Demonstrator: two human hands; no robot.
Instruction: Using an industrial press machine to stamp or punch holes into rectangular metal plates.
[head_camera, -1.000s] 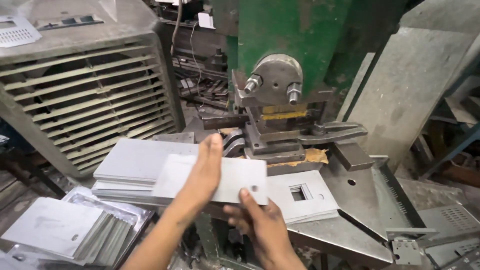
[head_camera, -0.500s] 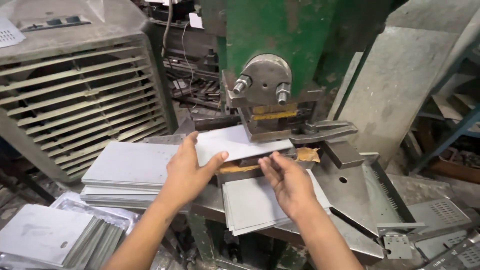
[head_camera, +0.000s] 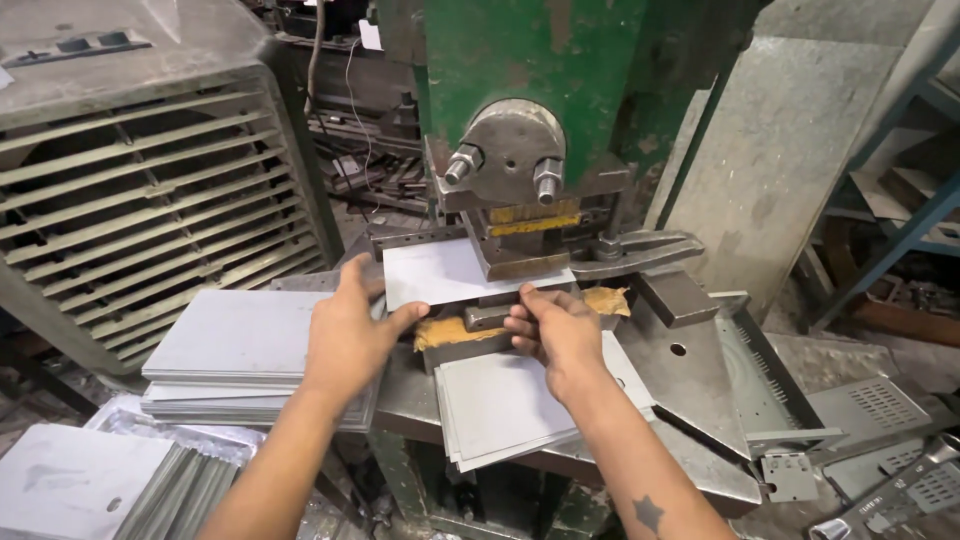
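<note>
A flat grey metal sheet (head_camera: 440, 272) lies in the die of a green punch press (head_camera: 520, 180), under its ram. My left hand (head_camera: 350, 335) grips the sheet's near left edge, thumb under the front edge. My right hand (head_camera: 555, 330) presses its fingertips on the sheet's near right edge, at the die block (head_camera: 480, 320). A stack of punched sheets (head_camera: 510, 405) lies on the press bed just below my right wrist. A stack of blank sheets (head_camera: 235, 345) sits left of my left hand.
A louvred metal cooler casing (head_camera: 130, 200) stands at the left. More sheets (head_camera: 90, 480) lie in a tray at the lower left. Perforated metal parts (head_camera: 880, 405) and a small hinge plate (head_camera: 790, 475) lie at the lower right. A large grey panel (head_camera: 790, 150) leans behind the press.
Both hands carried the sheet up from in front of the press and slid it into the die under the ram. The view has moved closer to the press.
</note>
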